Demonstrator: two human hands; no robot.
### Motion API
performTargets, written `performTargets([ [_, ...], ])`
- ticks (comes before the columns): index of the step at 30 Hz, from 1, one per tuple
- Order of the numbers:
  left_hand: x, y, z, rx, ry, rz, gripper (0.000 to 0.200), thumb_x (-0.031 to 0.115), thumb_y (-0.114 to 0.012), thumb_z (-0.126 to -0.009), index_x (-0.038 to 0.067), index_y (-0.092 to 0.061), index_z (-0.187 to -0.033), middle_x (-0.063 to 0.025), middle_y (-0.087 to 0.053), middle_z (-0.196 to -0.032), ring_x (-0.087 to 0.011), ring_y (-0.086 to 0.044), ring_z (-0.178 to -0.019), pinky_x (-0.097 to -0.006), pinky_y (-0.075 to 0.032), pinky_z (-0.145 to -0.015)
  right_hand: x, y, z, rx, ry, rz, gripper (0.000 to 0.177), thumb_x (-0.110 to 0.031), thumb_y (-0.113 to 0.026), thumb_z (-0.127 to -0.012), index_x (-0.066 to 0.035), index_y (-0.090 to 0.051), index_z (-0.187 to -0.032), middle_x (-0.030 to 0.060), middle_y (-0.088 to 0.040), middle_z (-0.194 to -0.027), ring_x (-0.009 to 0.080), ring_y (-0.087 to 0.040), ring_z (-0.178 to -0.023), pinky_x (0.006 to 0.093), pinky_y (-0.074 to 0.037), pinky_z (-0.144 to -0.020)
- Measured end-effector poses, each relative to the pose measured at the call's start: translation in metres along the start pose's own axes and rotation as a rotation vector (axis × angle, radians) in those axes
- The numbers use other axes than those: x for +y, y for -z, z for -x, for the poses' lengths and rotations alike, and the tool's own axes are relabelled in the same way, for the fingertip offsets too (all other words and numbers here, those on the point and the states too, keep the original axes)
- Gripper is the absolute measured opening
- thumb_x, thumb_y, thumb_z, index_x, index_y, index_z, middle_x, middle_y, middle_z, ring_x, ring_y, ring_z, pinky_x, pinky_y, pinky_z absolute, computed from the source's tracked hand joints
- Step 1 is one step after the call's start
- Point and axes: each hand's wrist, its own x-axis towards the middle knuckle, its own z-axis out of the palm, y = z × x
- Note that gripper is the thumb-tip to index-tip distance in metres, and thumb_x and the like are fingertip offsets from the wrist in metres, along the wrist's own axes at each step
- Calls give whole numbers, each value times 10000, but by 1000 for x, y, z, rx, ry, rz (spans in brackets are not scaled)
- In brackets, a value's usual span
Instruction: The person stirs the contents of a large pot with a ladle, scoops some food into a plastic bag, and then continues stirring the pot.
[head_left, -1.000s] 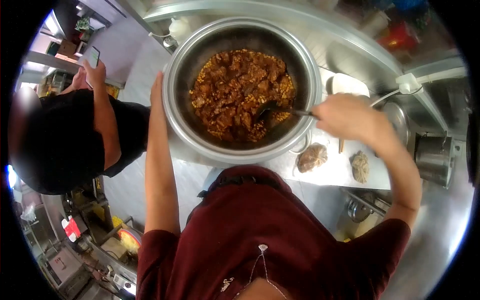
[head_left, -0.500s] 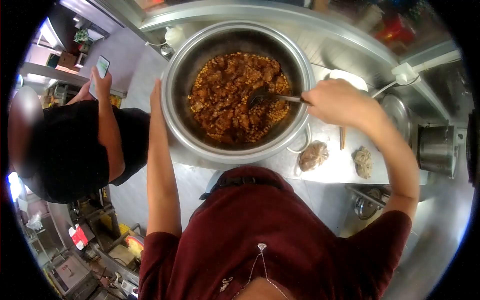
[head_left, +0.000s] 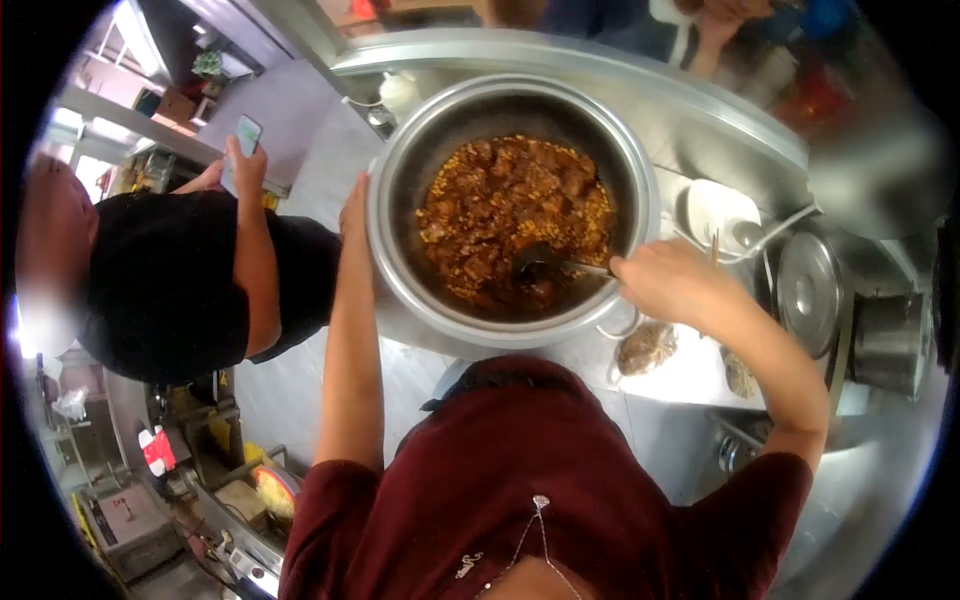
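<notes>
Steel counter (head_left: 690, 375) bears pot (head_left: 641, 180); right hand (head_left: 665, 285) holds ladle (head_left: 558, 264).

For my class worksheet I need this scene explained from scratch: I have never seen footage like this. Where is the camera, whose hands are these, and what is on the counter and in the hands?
The round, bent picture comes from one camera worn on a person's head, looking down over their maroon shirt. No machine here: just two bare hands. The left hand rests against the rim of a big metal pot of brown stew with corn. The right hand grips a ladle whose scoop sits in the stew. The pot stands on a steel counter, with a white bowl and a metal lid to the right. Beside them a second person in black holds a phone.
</notes>
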Motion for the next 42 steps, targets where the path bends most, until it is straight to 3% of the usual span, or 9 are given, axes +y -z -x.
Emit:
performTargets([
  [4,-9,0,-4,-4,-8,3,492,466,-470,-894,49,-591,-1125,-81,-592,-1026,-163,-553,-885,-286,-448,-782,-4,1,5,21,-68,-80,301,-214,-539,-846,-18,-573,-1072,179,-631,-789,324,-623,-759,415,-497,-703],
  [6,-10,4,-4,7,-17,-4,491,466,-470,-893,50,-592,-1123,-80,-592,-1026,-163,-553,-885,-286,-447,-783,1,-2,10,105,-7,-11,285,-223,-578,-821,-36,-587,-1037,180,-627,-776,341,-615,-760,423,-491,-692],
  [8,-14,5,-4,-1,-24,-6,491,467,-471,-893,50,-593,-1122,-80,-591,-1027,-163,-552,-885,-286,-447,-784,-6,18,14,-4,-70,-104,280,-202,-580,-824,7,-584,-1011,219,-629,-835,356,-611,-849,439,-467,-765],
  [14,-31,6,-22,-49,-30,52,503,486,-477,-886,60,-591,-1129,-78,-592,-1020,-169,-557,-880,-291,-447,-786,-8,11,17,37,-55,-124,300,-215,-600,-816,1,-578,-1023,206,-631,-765,354,-619,-782,434,-462,-759],
  [18,-3,-1,10,-118,-2,116,580,548,-478,-865,66,-524,-1186,-58,-592,-925,-143,-578,-773,-258,-474,-662,-4,6,17,76,-26,-103,310,-210,-608,-807,1,-580,-1032,207,-628,-729,345,-623,-766,430,-463,-754],
  [22,-2,-1,12,-140,-21,102,606,565,-477,-854,51,-533,-1171,-57,-588,-913,-145,-571,-773,-256,-458,-636,-2,2,18,92,-25,-114,306,-211,-615,-800,-3,-586,-1022,211,-629,-730,351,-622,-763,431,-467,-738],
  [32,-22,2,-9,-74,-36,66,562,516,-474,-881,46,-534,-1185,-51,-589,-939,-133,-566,-780,-241,-454,-643,2,-2,17,106,-4,-100,356,-221,-627,-793,2,-586,-1067,208,-628,-681,334,-636,-681,408,-488,-691],
  [35,-22,2,-8,-67,-35,71,573,528,-487,-872,46,-546,-1176,-47,-590,-935,-126,-563,-785,-234,-451,-646,5,-11,17,203,10,-99,278,-222,-648,-755,-26,-605,-946,168,-610,-645,333,-607,-645,410,-470,-604],
  [42,-17,2,-2,-85,-30,87,636,570,-482,-855,26,-541,-1178,-51,-594,-957,-134,-562,-818,-241,-445,-701,-2,1,20,94,-7,-87,361,-216,-621,-795,0,-568,-1079,189,-632,-679,328,-639,-696,405,-490,-689],
])
